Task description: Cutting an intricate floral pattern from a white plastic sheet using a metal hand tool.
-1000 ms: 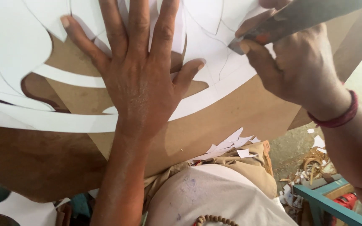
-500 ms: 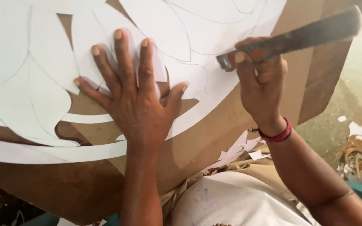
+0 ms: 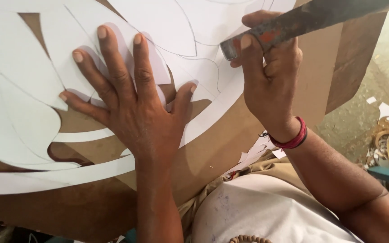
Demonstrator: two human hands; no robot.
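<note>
Brown board fills most of the view, tilted across the person's lap, with a white paper pattern of curved leaf shapes lying flat on it. Beyond the board's right edge, a dusty floor shows pale scraps and curled shavings.

The left hand lies palm down on the paper, its fingers spread wide and pressed flat, holding nothing; the thumb reaches out to the right onto a white paper band. Under the fingertips lie the pencilled leaf outlines, and between the splayed fingers the white sheet shows through. Below the palm, a cut-out gap bares the brown board.

The right hand is closed tight around the grey metal handle of a cutting tool, thumb on top. The tool slants up to the right past the knuckles, its lower end touching the paper just right of the left thumb. A red band circles the right wrist.
</note>
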